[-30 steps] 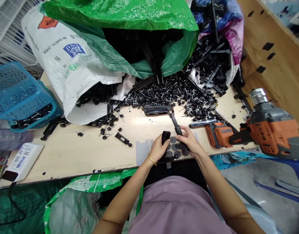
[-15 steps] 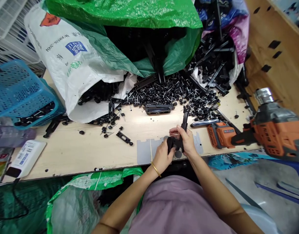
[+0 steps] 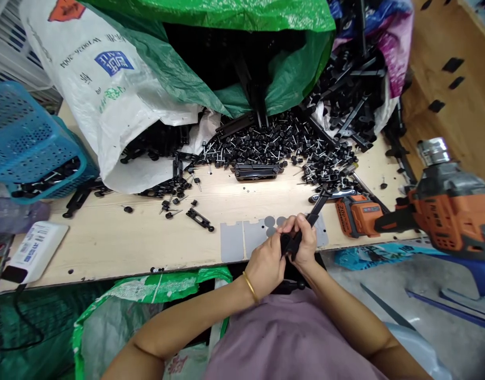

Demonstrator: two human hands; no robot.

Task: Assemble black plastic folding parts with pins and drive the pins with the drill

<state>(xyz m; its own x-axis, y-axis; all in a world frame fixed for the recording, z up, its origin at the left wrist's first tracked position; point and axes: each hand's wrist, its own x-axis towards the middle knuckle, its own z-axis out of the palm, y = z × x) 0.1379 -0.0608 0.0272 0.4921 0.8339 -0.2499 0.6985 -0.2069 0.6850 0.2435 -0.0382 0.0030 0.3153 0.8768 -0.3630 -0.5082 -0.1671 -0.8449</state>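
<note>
Both hands grip one long black plastic part (image 3: 314, 213) above the table's front edge. My left hand (image 3: 268, 259), with a gold bangle at the wrist, is closed around its lower, thicker end. Wrapped round the middle is my right hand (image 3: 306, 243), and the slim bar sticks out beyond it toward the back right. Fingers hide much of the part's lower end. Beneath and left of the hands lie grey flat sheets (image 3: 231, 243) and grey discs (image 3: 269, 221) on the table.
A heap of black-headed pins (image 3: 262, 145) spreads behind. An orange power drill (image 3: 444, 211) lies at right. At the back stand a green bag (image 3: 210, 13) and a white sack (image 3: 79, 68). The blue basket (image 3: 36, 132) and white box (image 3: 38, 248) are left. A small black link (image 3: 200, 219) lies mid-table.
My hands have come closer together on the black part, and its far end has swung to the right. The left forearm has angled outward. The view has shifted slightly.
</note>
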